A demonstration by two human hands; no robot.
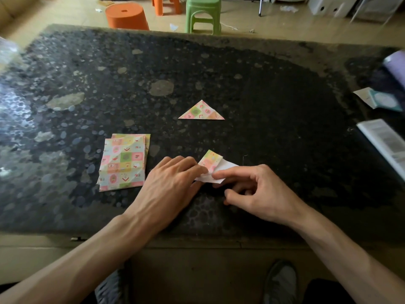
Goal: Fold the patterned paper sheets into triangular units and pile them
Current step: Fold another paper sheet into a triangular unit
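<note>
While the half-folded sheet (210, 160) lies close to the near edge of the table (274, 95), about midway along it, both hands are working a fold into it. The patterned flap stands up toward the far side and the white underside shows on the right.

To do this fold well, the 2 paper edges should be lined up before any pressure goes on. The crease should then be run outward from the pinned spot with a fingertip, so the triangle comes out sharp and matches the finished triangle (201, 111). That 1 unit lies flat further in, toward the middle of the table, well apart from the hands. The paper looks thin and light, so it will likely slip on the smooth stone unless one hand keeps it pinned.

The left hand (173, 181) comes in from the near edge, palm down, its fingers fairly straight and laid on the sheet's left part, pressing rather than gripping. The right hand (260, 189) reaches in from the right. Its forefinger (221, 174) is stretched onto the white flap and the other fingers are curled under the palm. Whether the thumb pinches the paper from below I cannot tell.

The stack of unfolded sheets (123, 163) sits just left of the left hand, near the same edge.
</note>
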